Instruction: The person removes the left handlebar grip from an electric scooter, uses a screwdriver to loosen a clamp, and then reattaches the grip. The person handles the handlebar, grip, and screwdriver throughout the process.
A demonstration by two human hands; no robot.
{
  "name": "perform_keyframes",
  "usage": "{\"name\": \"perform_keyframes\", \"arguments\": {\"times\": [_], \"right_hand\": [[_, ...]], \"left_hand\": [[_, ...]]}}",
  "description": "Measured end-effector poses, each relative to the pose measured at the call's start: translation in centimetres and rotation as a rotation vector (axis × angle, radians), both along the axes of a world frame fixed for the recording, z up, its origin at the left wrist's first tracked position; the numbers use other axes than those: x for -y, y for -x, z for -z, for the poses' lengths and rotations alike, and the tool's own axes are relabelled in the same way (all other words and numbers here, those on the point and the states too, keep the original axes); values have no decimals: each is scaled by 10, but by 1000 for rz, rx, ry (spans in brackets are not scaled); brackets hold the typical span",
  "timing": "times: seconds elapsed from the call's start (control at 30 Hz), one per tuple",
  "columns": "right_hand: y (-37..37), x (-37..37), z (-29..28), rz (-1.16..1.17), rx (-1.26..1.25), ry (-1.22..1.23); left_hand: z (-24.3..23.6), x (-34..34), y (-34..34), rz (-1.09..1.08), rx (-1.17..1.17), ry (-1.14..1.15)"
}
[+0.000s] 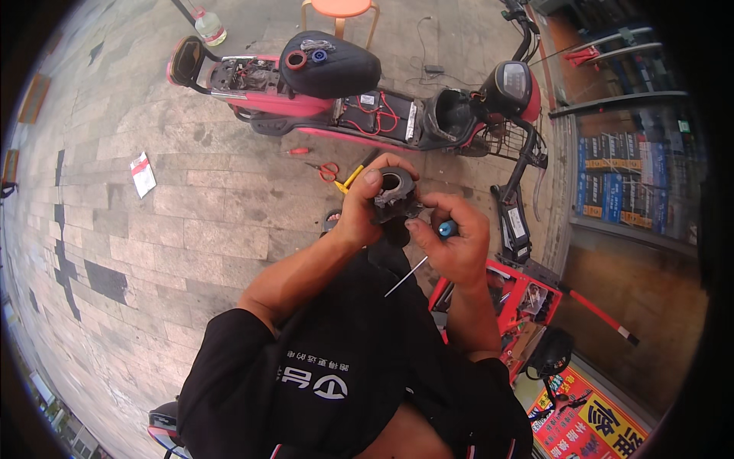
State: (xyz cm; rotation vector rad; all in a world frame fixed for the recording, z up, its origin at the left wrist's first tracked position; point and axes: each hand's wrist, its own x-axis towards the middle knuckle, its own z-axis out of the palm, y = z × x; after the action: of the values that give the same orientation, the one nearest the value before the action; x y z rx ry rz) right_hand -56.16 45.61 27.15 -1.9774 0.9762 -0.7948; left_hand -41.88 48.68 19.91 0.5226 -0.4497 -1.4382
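My left hand (358,208) is closed around a dark, ring-shaped part (394,193) with a round hole through its middle, held up over my lap. My right hand (463,239) grips a screwdriver (405,278), its blue handle tucked in the palm and its thin shaft pointing down to the left. The thumb and forefinger of that hand reach to the lower right side of the part. What the fingertips do there is too small to make out.
Ahead stands a pink electric scooter (275,105) with its battery bay uncovered. Red-handled scissors (329,171), yellow-handled pliers (353,177) and a small red tool (298,151) lie on the paving. A red toolbox (527,294) stands at my right, near a glass cabinet (623,180) of boxes.
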Motion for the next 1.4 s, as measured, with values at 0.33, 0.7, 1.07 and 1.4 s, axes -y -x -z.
{"name": "perform_keyframes", "arguments": {"times": [0.33, 0.7, 1.07, 1.4], "right_hand": [[2, -3, -2, 6, -7, 23], [6, -9, -3, 39, 13, 97], [13, -13, 5, 100, 28, 29], [22, -12, 10, 125, 27, -42]], "left_hand": [[-6, -3, 5, -16, 0, -68], [-9, -9, 15, -31, -36, -143], [-7, -11, 26, -49, -54, -234], [-12, -14, 33, -23, -119, -246]]}}
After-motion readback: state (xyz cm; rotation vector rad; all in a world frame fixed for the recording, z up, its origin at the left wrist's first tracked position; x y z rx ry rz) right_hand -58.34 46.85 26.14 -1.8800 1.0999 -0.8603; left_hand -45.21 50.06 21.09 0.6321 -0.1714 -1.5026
